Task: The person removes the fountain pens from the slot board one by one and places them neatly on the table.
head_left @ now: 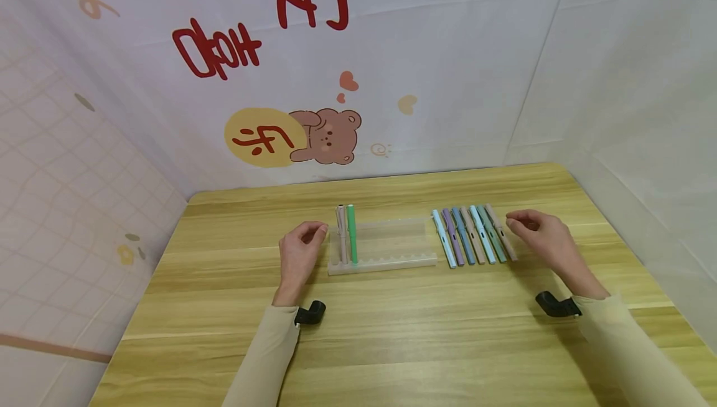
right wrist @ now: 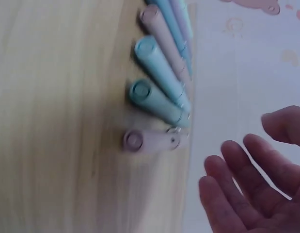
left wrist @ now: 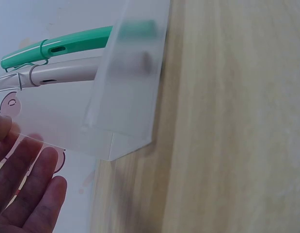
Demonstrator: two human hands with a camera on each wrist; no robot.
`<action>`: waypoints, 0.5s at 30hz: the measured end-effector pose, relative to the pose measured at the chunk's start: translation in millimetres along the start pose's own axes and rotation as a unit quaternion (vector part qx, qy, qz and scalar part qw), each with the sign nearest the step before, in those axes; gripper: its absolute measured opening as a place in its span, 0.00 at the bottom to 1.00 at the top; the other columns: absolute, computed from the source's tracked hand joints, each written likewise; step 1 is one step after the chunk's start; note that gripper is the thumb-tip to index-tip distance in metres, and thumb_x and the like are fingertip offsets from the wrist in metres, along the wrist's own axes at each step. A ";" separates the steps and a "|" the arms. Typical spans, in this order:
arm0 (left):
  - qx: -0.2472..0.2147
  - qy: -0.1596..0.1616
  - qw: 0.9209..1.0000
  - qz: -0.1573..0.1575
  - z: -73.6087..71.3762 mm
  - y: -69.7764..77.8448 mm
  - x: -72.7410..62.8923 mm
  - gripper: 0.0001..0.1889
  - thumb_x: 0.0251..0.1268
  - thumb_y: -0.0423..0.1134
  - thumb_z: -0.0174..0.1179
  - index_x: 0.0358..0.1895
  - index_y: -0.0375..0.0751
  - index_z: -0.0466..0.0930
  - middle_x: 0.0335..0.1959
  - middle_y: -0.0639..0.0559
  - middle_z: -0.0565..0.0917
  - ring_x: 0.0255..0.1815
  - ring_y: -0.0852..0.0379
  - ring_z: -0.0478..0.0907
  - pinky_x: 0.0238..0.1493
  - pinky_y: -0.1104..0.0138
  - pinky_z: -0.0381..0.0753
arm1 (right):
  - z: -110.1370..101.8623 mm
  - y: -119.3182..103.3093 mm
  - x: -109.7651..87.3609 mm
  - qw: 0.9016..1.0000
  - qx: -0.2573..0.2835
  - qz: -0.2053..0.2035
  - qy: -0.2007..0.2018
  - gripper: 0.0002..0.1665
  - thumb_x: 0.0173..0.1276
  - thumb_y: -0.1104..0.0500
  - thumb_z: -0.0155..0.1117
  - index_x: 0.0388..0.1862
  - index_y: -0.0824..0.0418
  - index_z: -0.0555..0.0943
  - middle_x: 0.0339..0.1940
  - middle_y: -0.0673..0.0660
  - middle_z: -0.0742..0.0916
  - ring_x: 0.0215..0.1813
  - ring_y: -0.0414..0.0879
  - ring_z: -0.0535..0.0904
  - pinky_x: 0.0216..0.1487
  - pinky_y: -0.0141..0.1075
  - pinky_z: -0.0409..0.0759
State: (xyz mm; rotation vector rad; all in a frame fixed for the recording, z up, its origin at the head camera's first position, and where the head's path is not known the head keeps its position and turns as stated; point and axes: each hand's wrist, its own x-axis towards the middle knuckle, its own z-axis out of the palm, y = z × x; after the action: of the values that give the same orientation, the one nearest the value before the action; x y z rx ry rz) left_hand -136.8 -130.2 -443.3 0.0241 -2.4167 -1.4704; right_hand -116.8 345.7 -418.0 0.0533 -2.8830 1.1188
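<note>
Left of the rack [head_left: 382, 264] is the left hand [head_left: 299, 257]; can't tell its grip. Right of it: pens [head_left: 473, 236], then loose right hand [head_left: 546, 242].

A translucent rack [head_left: 392, 264] holds two pens [head_left: 353, 236], seven pastel pens [head_left: 473, 234] lying beside it.

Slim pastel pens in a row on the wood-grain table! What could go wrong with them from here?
The seven slim pastel pens lie close together, so the bare right hand, beside the pinkish-brown end pen, might nudge its neighbours out of line.

Also, the bare left hand is right by one end of the clear plastic rack. A bump could perhaps jiggle the bright green pen and pinkish-grey pen resting in it.
</note>
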 end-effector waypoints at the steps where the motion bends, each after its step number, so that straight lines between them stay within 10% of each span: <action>1: 0.001 0.001 1.000 0.001 0.0 -0.2 -0.2 0.08 0.72 0.40 0.66 0.43 0.39 0.91 0.40 0.47 0.91 0.39 0.52 0.87 0.43 0.65 0.82 | 0.6 -2.8 -1.5 1.000 0.003 -0.006 0.008 0.29 0.82 0.44 0.55 0.63 0.66 0.81 0.56 0.70 0.86 0.56 0.65 0.82 0.43 0.33 0.76; 10: -0.002 0.003 1.000 0.005 0.2 -2.0 0.5 0.08 0.72 0.40 0.67 0.43 0.39 0.91 0.40 0.48 0.91 0.38 0.52 0.87 0.43 0.65 0.82 | 7.5 -28.0 -11.5 0.996 0.050 -0.027 0.062 0.25 0.80 0.43 0.58 0.61 0.61 0.84 0.55 0.63 0.88 0.45 0.22 0.76 0.43 0.21 0.74; 15: -0.001 0.003 1.000 0.006 -0.2 -1.9 0.4 0.08 0.71 0.40 0.67 0.43 0.39 0.91 0.40 0.47 0.91 0.39 0.52 0.87 0.43 0.63 0.82 | 14.4 -45.4 -15.6 0.993 0.084 -0.047 0.068 0.23 0.80 0.47 0.59 0.61 0.61 0.84 0.55 0.63 0.88 0.46 0.24 0.79 0.44 0.20 0.76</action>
State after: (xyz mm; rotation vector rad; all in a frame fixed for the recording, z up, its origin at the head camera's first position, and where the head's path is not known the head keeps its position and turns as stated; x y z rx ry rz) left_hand -137.4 -131.4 -444.7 0.0136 -2.4062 -1.4648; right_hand -99.4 302.7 -399.0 0.1125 -2.6331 1.2908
